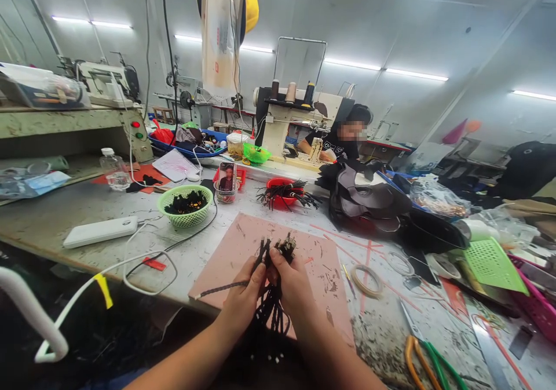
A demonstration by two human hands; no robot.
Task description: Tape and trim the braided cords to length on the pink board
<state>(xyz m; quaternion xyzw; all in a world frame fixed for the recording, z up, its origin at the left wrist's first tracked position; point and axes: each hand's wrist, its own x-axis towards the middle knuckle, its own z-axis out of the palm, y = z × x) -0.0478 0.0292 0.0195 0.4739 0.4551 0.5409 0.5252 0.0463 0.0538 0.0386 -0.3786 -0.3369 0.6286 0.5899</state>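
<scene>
black cords (271, 297) | pink mat (321, 262) | green basket (186, 206) far left | red bowl (282, 192) | white power bank (101, 231) | grey table (56, 216)

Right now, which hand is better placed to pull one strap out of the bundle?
Left. The left hand already pinches a single braided strap trailing sideways, apart from the rest, while the right hand grips the bundle of black straps.

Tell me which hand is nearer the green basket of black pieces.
Left. The left hand grips the black cord bundle below and right of the green basket; the right hand holds the bundle's far side, farther away.
</scene>
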